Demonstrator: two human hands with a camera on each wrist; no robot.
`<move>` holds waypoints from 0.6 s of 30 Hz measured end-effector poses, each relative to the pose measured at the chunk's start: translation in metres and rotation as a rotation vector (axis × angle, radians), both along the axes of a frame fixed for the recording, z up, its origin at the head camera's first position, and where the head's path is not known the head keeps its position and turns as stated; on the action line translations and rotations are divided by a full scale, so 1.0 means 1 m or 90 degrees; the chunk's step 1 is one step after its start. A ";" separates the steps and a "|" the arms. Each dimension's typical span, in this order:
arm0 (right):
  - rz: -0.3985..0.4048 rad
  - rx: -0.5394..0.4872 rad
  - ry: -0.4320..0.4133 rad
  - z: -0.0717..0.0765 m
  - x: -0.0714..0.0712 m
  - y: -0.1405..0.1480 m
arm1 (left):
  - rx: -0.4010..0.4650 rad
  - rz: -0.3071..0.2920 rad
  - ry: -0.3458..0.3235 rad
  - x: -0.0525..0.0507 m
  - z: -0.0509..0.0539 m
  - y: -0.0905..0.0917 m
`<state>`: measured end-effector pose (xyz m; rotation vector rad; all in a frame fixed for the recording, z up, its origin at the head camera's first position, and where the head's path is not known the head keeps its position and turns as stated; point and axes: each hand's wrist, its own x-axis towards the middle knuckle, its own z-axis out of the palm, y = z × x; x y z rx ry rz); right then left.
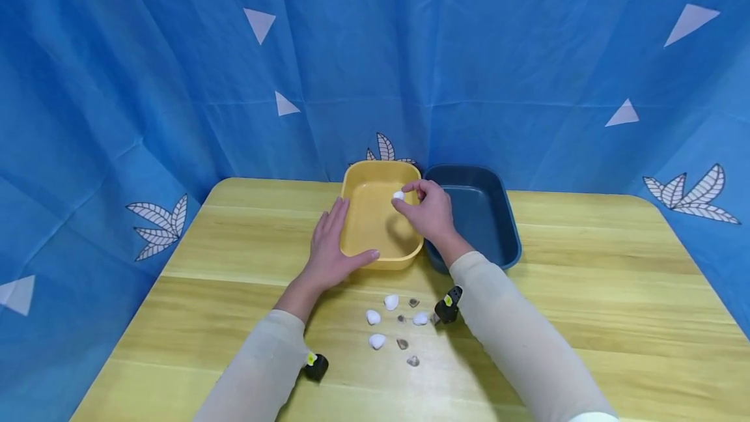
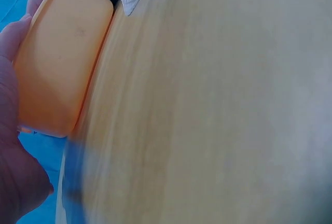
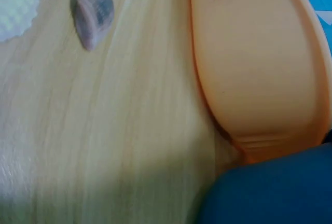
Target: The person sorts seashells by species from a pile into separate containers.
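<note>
Over the yellow tray (image 1: 372,213), my right hand (image 1: 432,212) pinches a small white shell (image 1: 398,195) between thumb and fingers. My left hand (image 1: 331,249) rests against the same tray, its extended fingers along the left side and its thumb on the front rim. The left wrist view also catches part of the left hand (image 2: 13,110) beside the tray's front wall (image 2: 62,53). Nearer the body, several white shells (image 1: 391,302) and several smaller brown shells (image 1: 402,344) lie scattered on the table. The right wrist view shows a brown shell (image 3: 93,17) up close, but not the pinching fingers.
A dark blue tray (image 1: 477,213) stands directly right of the yellow one, partly behind the right hand and forearm. Both trays sit near the back edge of the wooden table (image 1: 586,292). Behind them hangs a blue patterned curtain (image 1: 498,83).
</note>
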<state>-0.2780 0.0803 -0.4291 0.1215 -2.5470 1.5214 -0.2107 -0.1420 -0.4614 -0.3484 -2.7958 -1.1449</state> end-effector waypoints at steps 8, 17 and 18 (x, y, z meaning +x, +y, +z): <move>0.005 -0.010 -0.019 -0.002 -0.002 0.001 | 0.010 0.000 0.008 0.000 -0.001 0.000; 0.002 0.004 -0.031 -0.001 -0.003 0.000 | 0.015 -0.002 0.007 0.000 -0.001 0.000; 0.001 0.002 -0.033 -0.001 -0.003 0.000 | 0.014 -0.002 0.007 0.000 -0.001 0.000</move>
